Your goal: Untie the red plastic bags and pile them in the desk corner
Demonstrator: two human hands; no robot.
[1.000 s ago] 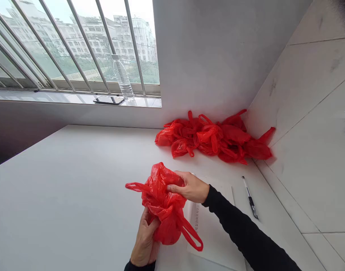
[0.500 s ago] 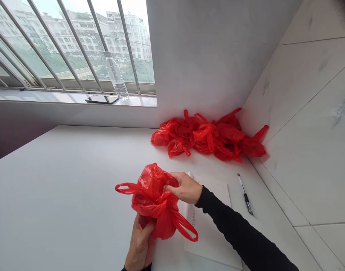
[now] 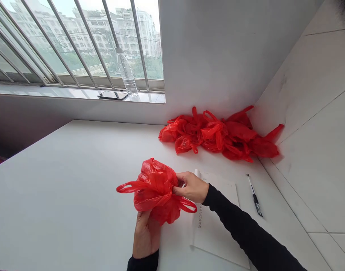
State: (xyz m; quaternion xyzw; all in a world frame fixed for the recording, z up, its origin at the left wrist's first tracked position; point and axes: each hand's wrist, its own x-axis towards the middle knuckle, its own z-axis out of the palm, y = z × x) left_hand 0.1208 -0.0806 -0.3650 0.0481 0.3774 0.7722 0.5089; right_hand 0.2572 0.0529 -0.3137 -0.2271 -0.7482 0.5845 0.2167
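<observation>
A crumpled red plastic bag (image 3: 155, 188) is held between my two hands above the white table. One handle loop sticks out to the left, the other to the right. My left hand (image 3: 147, 229) grips the bag from below, its fingertips hidden behind the plastic. On the right side, the thumb and fingers of my right hand (image 3: 191, 186) pinch the bag's edge. Beneath my right forearm lies an open notebook (image 3: 217, 226) with a column of handwritten figures. To its right rests a pen (image 3: 255, 195) with a black grip.
Several red plastic bags (image 3: 214, 131) lie heaped against the wall at the back right of the white table (image 3: 62, 195). A clear water bottle (image 3: 127, 75) and a dark flat phone or tablet (image 3: 113, 95) are on the sill of the barred window. Tiles cover the right wall (image 3: 325, 150).
The bag has turned in my hands, and its right handle loop now sits higher. My right hand has shifted to the bag's right edge. The view has swung slightly left.
</observation>
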